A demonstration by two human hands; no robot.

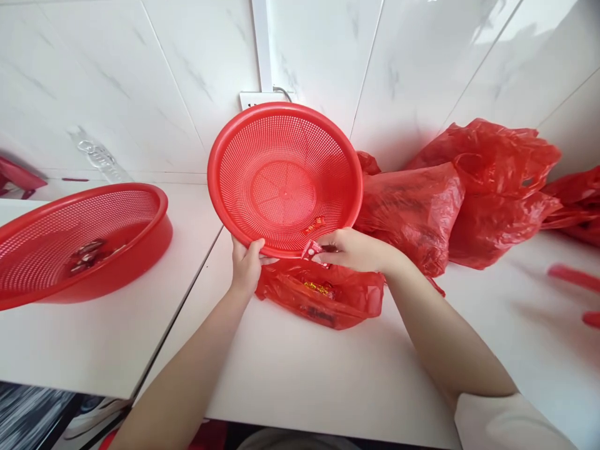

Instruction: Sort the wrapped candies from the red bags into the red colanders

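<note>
A red plastic colander (285,169) is tilted up on the table, its inside facing me. My left hand (246,265) grips its lower left rim, thumb over the edge. Near the lower right rim, my right hand (349,250) pinches a small red-and-white wrapped packet (310,250), perhaps a sweet. One small red wrapped piece (319,223) lies inside the colander near that hand. Below the rim, a red plastic bag (356,306) lies open on the table, with shiny gold-and-red wrapped pieces (319,288) in it.
A second red colander (145,240) with several small wrapped pieces (89,256) stands at the left. Full red plastic bags (412,206) crowd the right side against the tiled wall. A seam runs between two white tables (281,369). A clear plastic object (100,153) is near the wall.
</note>
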